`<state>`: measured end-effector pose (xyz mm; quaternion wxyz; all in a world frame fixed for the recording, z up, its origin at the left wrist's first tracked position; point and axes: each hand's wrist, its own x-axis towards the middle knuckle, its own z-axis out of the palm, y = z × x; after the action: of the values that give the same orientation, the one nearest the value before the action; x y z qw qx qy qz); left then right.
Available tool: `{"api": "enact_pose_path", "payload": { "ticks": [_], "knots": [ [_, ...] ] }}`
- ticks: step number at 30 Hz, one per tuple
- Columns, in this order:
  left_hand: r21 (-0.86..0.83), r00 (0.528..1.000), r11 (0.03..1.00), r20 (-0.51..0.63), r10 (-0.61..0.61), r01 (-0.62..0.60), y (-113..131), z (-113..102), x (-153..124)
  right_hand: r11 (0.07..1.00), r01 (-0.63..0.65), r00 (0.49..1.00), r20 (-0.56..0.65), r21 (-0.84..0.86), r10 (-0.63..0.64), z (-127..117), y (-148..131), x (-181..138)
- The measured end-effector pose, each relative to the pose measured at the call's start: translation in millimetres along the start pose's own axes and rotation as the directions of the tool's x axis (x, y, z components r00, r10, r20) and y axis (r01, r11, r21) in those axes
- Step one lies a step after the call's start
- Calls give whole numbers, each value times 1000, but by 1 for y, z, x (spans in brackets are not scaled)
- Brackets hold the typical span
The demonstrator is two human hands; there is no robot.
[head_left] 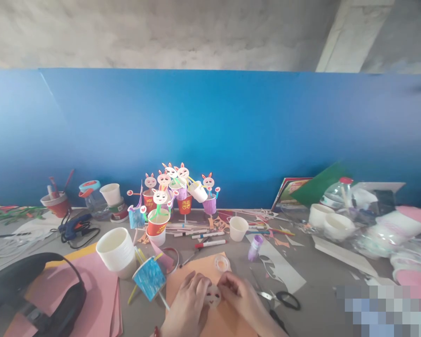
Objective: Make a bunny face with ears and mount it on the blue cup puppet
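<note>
A small round white paper face (213, 296) with drawn eyes and mouth is between my two hands, above an orange paper sheet (177, 280). My left hand (190, 302) is closed at its left edge, fingers together. At the right edge, my right hand (239, 294) pinches with thumb and forefinger. The exact fingertip contact is partly hidden. Just beyond my fingers lies a roll of clear tape (222, 263). A blue-coloured paper cup (149, 278) with straws tilts left of my left hand. Black-handled scissors (286, 300) lie right of my right hand.
Paper-cup figures with rabbit faces (160, 196) stand at the back. Markers (210, 243) and paper scraps lie before them. Stacked white cups (115, 250), pink paper (100, 295), a headband-like black object (75, 285) and a glue gun (73, 228) are left. Plastic-wrapped cups (382, 238) crowd the right.
</note>
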<state>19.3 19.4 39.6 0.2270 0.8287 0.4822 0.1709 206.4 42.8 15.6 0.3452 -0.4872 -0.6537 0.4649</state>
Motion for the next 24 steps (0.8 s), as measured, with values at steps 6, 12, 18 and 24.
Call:
{"api": "enact_pose_path", "payload": {
  "ticks": [6, 12, 18, 24],
  "knots": [
    [-310, 998, 951, -60, -20, 0, 0, -3, -4, 997, 6, 999, 39, 70, -9, -5, -9, -2],
    [-738, 988, 670, -27, -152, 83, 2, -1, -3, 978, -30, 995, 100, 208, 9, -7, -19, -5],
    [-889, 976, 426, 88, -201, 168, 6, -7, -6, 995, -14, 986, 165, 102, -3, -24, -37, -18],
    [-872, 958, 460, 36, -286, 170, -1, -13, -17, 819, -177, 935, -354, -546, -34, -88, -13, -53]
  ]
}}
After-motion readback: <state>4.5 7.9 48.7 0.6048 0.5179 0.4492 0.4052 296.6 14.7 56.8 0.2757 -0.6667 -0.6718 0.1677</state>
